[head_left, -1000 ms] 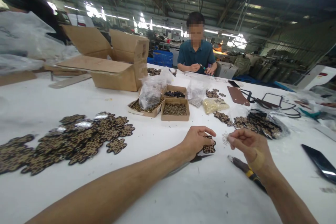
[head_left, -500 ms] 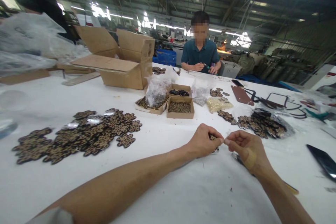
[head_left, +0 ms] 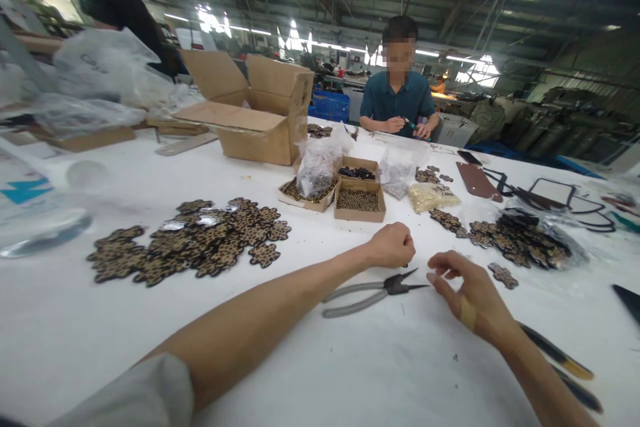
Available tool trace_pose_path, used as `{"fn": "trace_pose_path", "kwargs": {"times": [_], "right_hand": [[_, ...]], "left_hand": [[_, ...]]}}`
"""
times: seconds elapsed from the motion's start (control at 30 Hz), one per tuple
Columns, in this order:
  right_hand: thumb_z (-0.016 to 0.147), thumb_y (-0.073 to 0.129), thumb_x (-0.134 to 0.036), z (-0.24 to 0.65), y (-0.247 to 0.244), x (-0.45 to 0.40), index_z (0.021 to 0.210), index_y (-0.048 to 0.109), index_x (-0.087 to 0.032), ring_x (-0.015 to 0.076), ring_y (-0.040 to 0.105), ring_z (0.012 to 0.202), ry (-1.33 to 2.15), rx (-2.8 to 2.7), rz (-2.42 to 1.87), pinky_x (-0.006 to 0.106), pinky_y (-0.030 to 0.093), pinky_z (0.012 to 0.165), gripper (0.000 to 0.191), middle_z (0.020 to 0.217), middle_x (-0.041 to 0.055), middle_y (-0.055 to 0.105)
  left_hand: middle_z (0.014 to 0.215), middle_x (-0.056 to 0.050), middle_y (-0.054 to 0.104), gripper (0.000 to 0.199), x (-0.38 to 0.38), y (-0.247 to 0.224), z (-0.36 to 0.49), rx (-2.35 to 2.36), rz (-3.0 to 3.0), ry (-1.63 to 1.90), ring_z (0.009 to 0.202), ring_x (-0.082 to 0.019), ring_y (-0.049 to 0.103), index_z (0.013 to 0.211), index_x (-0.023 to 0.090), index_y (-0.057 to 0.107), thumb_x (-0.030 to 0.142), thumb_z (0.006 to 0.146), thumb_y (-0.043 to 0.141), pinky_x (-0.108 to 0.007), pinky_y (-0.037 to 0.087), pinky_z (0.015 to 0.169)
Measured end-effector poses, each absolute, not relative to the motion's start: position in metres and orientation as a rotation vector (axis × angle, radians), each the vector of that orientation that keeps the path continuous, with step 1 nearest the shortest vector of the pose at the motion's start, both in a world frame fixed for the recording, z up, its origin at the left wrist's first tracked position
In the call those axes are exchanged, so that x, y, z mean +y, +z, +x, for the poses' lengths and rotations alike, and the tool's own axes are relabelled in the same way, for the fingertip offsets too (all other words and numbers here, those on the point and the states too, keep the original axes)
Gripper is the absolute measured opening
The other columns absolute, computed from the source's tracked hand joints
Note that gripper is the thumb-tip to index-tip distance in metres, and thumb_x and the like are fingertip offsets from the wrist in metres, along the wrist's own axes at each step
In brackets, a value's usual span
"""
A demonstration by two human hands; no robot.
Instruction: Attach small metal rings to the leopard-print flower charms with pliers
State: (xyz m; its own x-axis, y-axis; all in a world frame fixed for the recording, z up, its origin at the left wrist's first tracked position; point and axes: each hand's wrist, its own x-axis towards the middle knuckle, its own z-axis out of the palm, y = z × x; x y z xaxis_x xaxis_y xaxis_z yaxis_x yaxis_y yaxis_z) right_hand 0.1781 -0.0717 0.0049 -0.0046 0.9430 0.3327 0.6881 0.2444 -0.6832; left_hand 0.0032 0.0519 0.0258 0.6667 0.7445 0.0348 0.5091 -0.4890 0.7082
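Note:
My left hand (head_left: 393, 245) is closed with its fingers curled under, just above the white table; whatever it may hold is hidden. A tiny dark bit shows below its fingertips. My right hand (head_left: 473, 293), with a tan bandage near the thumb, has thumb and fingers apart and nothing visible between them. Grey-handled pliers (head_left: 393, 285) lie with their jaws parted, below my left hand and pointing to my right fingertips. A leopard-print flower-shaped patch (head_left: 503, 275) rests just right of my right hand. Yellow-and-black handles (head_left: 563, 353) show beside my right forearm.
Leopard-print patches form a pile (head_left: 200, 240) at left and another (head_left: 520, 240) at right. A small box of metal studs (head_left: 360, 203) stands ahead, near an open carton (head_left: 257, 137). A phone (head_left: 627, 300) lies at far right. A co-worker (head_left: 399, 103) sits across the table.
My hands have moved apart, and the patch seen at my left hand no longer shows there. The pliers and a patch by my right hand have come into sight. The view has turned left.

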Motion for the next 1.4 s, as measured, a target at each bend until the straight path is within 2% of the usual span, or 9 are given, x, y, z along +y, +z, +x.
{"fn": "trace_pose_path", "kwargs": {"times": [0.1,0.2,0.33,0.53,0.67,0.93,1.1,1.27,1.4], "right_hand": [[0.09,0.06,-0.025,0.163,0.0,-0.076,0.123,0.059,-0.024,0.0286,0.059,0.105,0.321,-2.066,-1.391,0.046,0.05,0.091,0.033,0.117,0.0104,0.064],[0.09,0.055,-0.015,0.149,0.0,-0.078,0.128,0.056,-0.026,0.0292,0.056,0.108,0.28,-2.212,-1.351,0.046,0.049,0.092,0.039,0.123,0.0105,0.06],[0.09,0.054,-0.013,0.146,0.011,-0.082,0.12,0.057,-0.026,0.0287,0.055,0.102,0.259,-2.327,-1.435,0.045,0.047,0.087,0.033,0.116,0.0091,0.06],[0.092,0.054,-0.019,0.15,0.021,-0.088,0.102,0.059,-0.021,0.027,0.054,0.092,0.319,-2.41,-1.55,0.04,0.043,0.079,0.011,0.1,0.0088,0.061],[0.093,0.05,-0.017,0.15,0.019,-0.089,0.097,0.058,-0.019,0.0266,0.054,0.088,0.302,-2.445,-1.596,0.039,0.04,0.077,0.009,0.096,0.0096,0.061],[0.101,0.042,-0.028,0.163,0.019,-0.09,0.108,0.052,-0.023,0.0194,0.058,0.081,0.644,-2.159,-1.512,0.032,0.044,0.072,0.014,0.094,0.0033,0.063],[0.099,0.05,-0.042,0.173,0.017,-0.08,0.1,0.057,-0.021,0.0187,0.06,0.071,0.673,-1.82,-1.451,0.032,0.047,0.067,0.022,0.079,0.0012,0.062],[0.088,0.067,-0.05,0.17,0.014,-0.07,0.099,0.057,-0.019,0.0214,0.067,0.072,0.797,-1.349,-1.308,0.036,0.052,0.073,0.034,0.077,0.003,0.065],[0.079,0.078,-0.048,0.141,0.016,-0.073,0.105,0.056,-0.018,0.021,0.064,0.075,1.004,-1.225,-1.153,0.035,0.054,0.068,0.046,0.087,0.0062,0.065]], "left_hand": [[0.072,-0.01,0.072,0.013,0.063,0.017,-0.002,0.981,2.252,0.4,0.065,-0.018,0.061,0.069,0.013,0.071,0.016,0.067,0.058,-0.025,0.044,0.06],[0.075,-0.008,0.072,0.013,0.065,0.01,-0.003,0.944,2.261,0.418,0.068,-0.018,0.061,0.071,0.014,0.071,0.016,0.068,0.059,-0.024,0.044,0.061],[0.073,-0.006,0.071,0.015,0.066,0.004,-0.001,0.902,2.258,0.46,0.068,-0.016,0.061,0.073,0.014,0.072,0.018,0.072,0.058,-0.024,0.045,0.062],[0.077,-0.006,0.069,0.015,0.067,0.007,-0.002,0.902,2.249,0.568,0.074,-0.016,0.063,0.081,0.013,0.07,0.021,0.079,0.058,-0.025,0.047,0.067],[0.081,-0.005,0.069,0.015,0.058,0.018,-0.003,0.887,2.243,0.553,0.072,-0.015,0.062,0.087,0.014,0.066,0.022,0.084,0.054,-0.024,0.047,0.063],[0.09,-0.014,0.07,0.021,0.039,0.038,-0.003,1.032,2.472,0.337,0.079,-0.024,0.066,0.1,0.015,0.06,0.025,0.088,0.046,-0.03,0.047,0.067],[0.09,-0.018,0.07,0.027,0.029,0.037,0.0,1.068,2.52,0.294,0.077,-0.028,0.067,0.105,0.014,0.06,0.03,0.085,0.052,-0.032,0.045,0.066],[0.091,-0.019,0.07,0.031,0.027,0.037,0.005,1.22,2.302,0.504,0.077,-0.026,0.066,0.11,0.01,0.058,0.028,0.084,0.054,-0.029,0.043,0.065],[0.093,-0.02,0.07,0.025,0.028,0.046,0.007,1.387,2.051,0.708,0.082,-0.025,0.065,0.104,0.008,0.058,0.025,0.087,0.049,-0.028,0.041,0.064]]}}
